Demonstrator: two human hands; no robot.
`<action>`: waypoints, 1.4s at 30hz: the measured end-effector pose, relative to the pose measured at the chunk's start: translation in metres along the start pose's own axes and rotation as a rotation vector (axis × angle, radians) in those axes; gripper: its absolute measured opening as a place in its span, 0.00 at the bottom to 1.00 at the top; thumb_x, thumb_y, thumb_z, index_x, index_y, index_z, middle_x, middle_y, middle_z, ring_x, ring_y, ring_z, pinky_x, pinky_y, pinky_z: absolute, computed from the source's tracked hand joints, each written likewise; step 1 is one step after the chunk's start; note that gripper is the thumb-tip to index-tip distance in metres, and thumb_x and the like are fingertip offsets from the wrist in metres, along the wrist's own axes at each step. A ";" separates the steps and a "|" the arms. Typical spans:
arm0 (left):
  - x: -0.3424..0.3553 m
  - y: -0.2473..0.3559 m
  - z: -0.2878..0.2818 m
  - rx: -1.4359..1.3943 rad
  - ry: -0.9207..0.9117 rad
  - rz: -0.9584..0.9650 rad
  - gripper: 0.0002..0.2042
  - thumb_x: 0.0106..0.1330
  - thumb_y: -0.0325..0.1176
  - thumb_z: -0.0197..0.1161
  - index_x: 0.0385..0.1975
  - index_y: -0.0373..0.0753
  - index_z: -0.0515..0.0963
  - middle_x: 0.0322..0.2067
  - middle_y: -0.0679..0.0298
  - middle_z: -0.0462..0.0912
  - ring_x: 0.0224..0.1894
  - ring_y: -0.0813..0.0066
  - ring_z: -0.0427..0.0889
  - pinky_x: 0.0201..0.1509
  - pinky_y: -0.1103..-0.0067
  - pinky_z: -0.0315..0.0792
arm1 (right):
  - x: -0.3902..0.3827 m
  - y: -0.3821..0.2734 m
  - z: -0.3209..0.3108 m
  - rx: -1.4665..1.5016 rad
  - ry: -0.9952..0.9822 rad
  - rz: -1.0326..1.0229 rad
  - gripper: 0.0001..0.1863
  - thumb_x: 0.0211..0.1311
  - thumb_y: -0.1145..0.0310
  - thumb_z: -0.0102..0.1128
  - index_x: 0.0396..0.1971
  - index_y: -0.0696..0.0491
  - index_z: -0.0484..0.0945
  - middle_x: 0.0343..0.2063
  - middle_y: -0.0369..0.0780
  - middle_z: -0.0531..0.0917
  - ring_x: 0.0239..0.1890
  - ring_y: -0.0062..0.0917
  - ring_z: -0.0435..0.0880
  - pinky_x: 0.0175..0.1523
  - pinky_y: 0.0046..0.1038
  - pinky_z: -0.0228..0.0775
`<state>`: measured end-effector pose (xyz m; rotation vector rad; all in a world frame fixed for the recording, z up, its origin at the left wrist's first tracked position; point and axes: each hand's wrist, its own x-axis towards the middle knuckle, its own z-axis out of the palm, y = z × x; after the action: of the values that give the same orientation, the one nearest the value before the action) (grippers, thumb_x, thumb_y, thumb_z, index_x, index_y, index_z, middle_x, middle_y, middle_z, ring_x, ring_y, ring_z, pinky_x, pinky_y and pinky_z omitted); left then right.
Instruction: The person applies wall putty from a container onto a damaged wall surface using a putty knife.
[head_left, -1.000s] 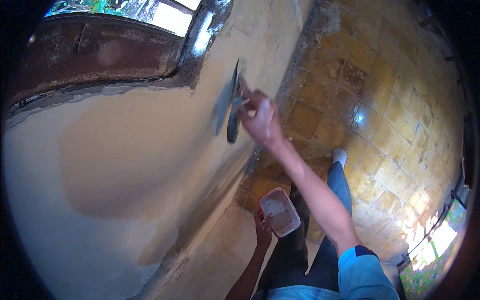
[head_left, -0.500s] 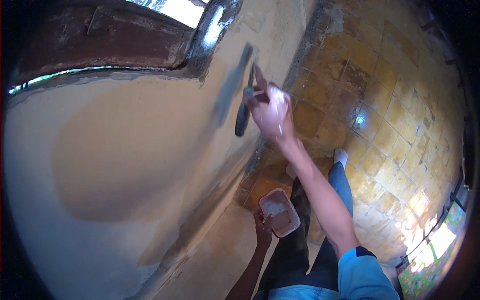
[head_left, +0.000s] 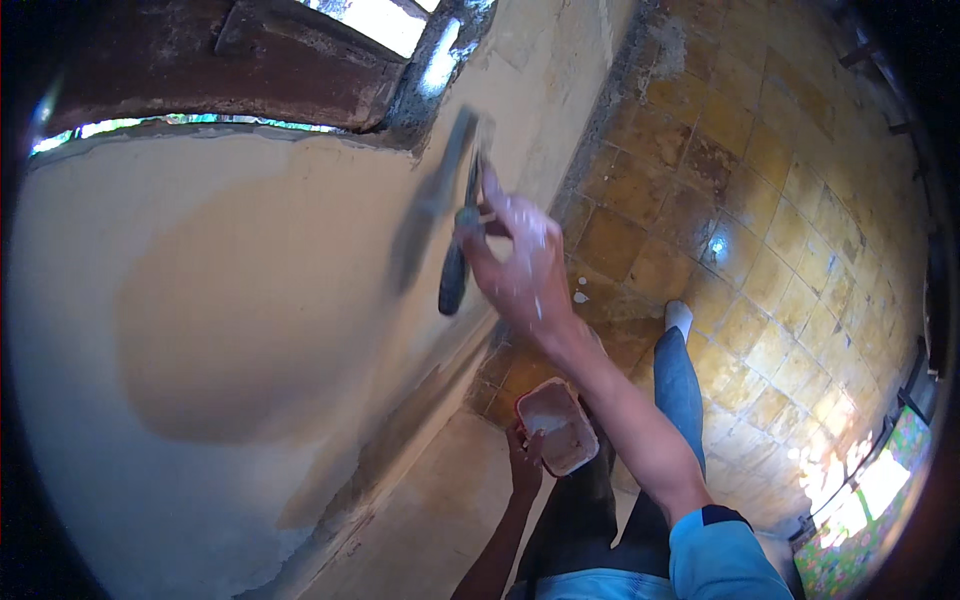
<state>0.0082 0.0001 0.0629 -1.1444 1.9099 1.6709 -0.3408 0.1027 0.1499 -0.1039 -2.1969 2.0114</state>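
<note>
My right hand [head_left: 525, 255] is closed round a putty knife [head_left: 453, 282] with a dark handle. Its thin blade points up along the pale plastered wall [head_left: 250, 270], just below the window corner, and the index finger stretches along it. Whether the blade touches the wall is hard to tell; its shadow falls close by on the left. Low in the view, my left hand [head_left: 525, 465] grips the side of a small rectangular tub [head_left: 590, 440] with a reddish rim. Pale, wet-looking paste coats the inside of the tub. White smears mark the back of my right hand.
A window opening with a dark brown frame [head_left: 300, 75] sits at the upper left. Yellowish-brown floor tiles [head_left: 740, 290] spread to the right, with white spots near the wall. A ledge [head_left: 440, 475] runs along the wall's foot. My legs stand beside it.
My right hand and the putty knife have moved left and a little down along the wall. The left hand and tub have stayed nearly in place.
</note>
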 end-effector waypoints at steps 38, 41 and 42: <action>-0.178 0.271 0.091 -0.972 -0.260 0.418 0.30 0.66 0.40 0.58 0.67 0.39 0.61 0.59 0.59 0.70 0.61 0.67 0.71 0.67 0.69 0.65 | -0.173 -0.281 -0.361 0.864 -0.375 0.797 0.29 0.67 0.69 0.50 0.66 0.64 0.61 0.50 0.54 0.81 0.32 0.27 0.85 0.34 0.25 0.82; -0.205 0.319 0.094 -0.592 -0.043 0.783 0.31 0.65 0.38 0.60 0.67 0.37 0.60 0.59 0.59 0.69 0.61 0.70 0.68 0.67 0.71 0.62 | -0.155 -0.318 -0.373 0.575 -0.603 0.598 0.30 0.65 0.68 0.53 0.66 0.64 0.63 0.50 0.51 0.82 0.28 0.22 0.85 0.28 0.20 0.80; -0.217 0.331 0.091 -0.606 -0.023 0.782 0.31 0.65 0.38 0.60 0.67 0.37 0.60 0.59 0.59 0.69 0.61 0.70 0.68 0.67 0.71 0.62 | -0.150 -0.330 -0.376 0.432 -0.625 0.538 0.30 0.65 0.67 0.54 0.65 0.63 0.65 0.48 0.49 0.83 0.27 0.21 0.84 0.28 0.20 0.79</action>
<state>-0.1319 0.1498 0.4134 -0.5255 2.0306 2.7941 -0.1121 0.4183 0.4976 -0.0080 -2.1231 3.1352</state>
